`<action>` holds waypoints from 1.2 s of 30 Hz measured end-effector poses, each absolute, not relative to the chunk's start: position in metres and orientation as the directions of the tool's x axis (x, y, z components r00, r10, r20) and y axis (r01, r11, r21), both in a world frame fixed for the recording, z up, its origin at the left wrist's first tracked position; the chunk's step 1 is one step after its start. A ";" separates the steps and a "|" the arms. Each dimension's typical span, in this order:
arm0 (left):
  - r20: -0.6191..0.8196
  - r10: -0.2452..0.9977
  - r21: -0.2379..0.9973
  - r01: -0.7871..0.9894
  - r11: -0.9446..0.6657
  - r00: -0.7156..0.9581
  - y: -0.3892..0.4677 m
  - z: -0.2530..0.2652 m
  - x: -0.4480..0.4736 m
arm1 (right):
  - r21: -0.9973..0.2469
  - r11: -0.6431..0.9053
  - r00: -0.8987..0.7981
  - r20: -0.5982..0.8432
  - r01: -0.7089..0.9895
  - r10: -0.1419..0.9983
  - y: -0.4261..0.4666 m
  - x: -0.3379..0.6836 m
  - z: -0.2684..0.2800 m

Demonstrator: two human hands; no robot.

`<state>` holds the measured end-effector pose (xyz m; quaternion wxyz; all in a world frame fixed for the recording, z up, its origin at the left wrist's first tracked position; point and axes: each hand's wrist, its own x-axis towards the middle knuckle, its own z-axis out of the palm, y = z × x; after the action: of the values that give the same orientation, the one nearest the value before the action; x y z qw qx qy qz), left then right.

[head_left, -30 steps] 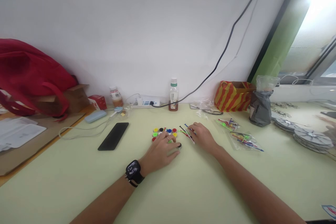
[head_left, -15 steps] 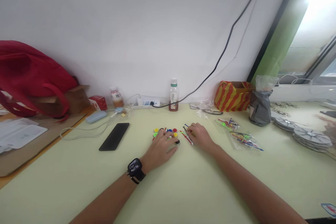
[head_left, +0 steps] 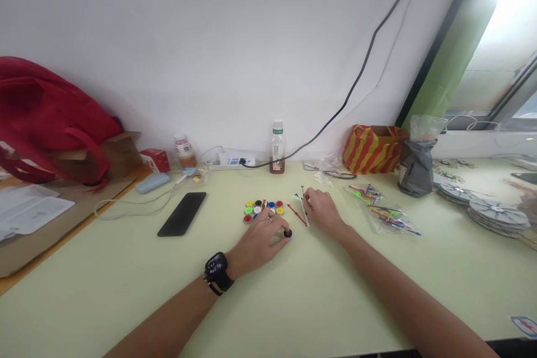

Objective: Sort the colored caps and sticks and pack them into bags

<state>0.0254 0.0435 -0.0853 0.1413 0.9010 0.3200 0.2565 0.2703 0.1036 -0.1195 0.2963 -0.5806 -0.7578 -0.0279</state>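
Note:
My left hand [head_left: 262,238] rests on the table with thumb and index finger pinched on a small black disc [head_left: 287,233]. Behind its fingers lies a cluster of small round discs in several colours, among them a yellow disc [head_left: 250,203] and a red disc [head_left: 247,218]; the hand covers part of the group. My right hand [head_left: 322,210] is closed, its fingertips on a thin black plastic arrow [head_left: 302,189] that sticks up past them. Just left of it lie a red plastic arrow [head_left: 297,214] and a white one [head_left: 305,218].
Clear bags of coloured arrows [head_left: 392,219] lie to the right. A black phone [head_left: 183,214] is at the left. Along the wall stand a drink bottle [head_left: 277,148], a power strip [head_left: 235,160] and a striped bag [head_left: 369,151]. Stacked grey discs [head_left: 497,215] are far right.
My left hand has drawn the black disc slightly down and right, away from the cluster, uncovering more discs. My right hand has lifted the black arrow from beside the others.

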 end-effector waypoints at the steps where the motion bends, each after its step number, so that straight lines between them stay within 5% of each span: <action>1: 0.371 0.655 0.438 0.498 -0.749 0.659 0.043 -0.086 0.026 | -0.314 0.324 -0.140 0.489 0.892 0.861 0.104 0.270 -0.120; 13: 0.418 0.757 0.691 0.365 -0.624 0.503 0.042 -0.086 0.031 | -0.597 0.462 0.039 0.638 0.656 0.769 0.105 0.285 -0.099; 19: 0.260 0.844 0.875 0.255 -0.412 0.470 0.043 -0.094 0.033 | -0.677 0.494 -0.305 0.389 0.546 0.869 0.070 0.286 -0.087; 36: 0.186 0.837 0.875 0.301 -0.379 0.514 0.039 -0.096 0.037 | -0.444 0.350 -0.230 0.303 0.824 0.925 0.072 0.292 -0.121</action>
<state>0.0373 0.0385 -0.0959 0.4148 0.7649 0.3718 0.3235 0.2922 0.0724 -0.1209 0.2632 -0.5619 -0.7784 0.0954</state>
